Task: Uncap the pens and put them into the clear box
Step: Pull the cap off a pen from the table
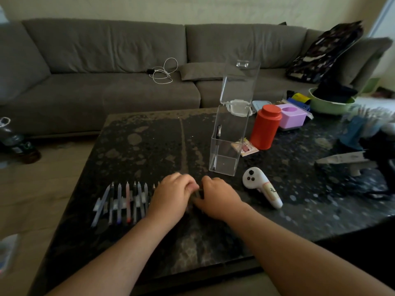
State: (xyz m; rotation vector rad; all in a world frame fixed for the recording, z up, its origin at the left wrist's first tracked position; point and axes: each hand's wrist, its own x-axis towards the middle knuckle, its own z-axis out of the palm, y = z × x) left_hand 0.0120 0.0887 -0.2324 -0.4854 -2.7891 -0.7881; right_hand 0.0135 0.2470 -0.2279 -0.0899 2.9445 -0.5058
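Note:
Several capped pens (127, 201) lie side by side in a row on the dark table (139, 146), left of my hands. My left hand (171, 194) and my right hand (215, 196) meet at the right end of the row, fingers curled around a dark pen (197, 192) held between them; most of it is hidden. The tall clear box (226, 146) stands behind my hands with its hinged lid up. One dark pen (217, 146) leans inside it.
A white controller (261, 186) lies right of my hands. A red canister (265, 127), a purple block (291, 116), a green bowl (329, 103) and blurred clutter fill the table's right side. A grey sofa (106, 60) with a white cable (164, 71) stands behind.

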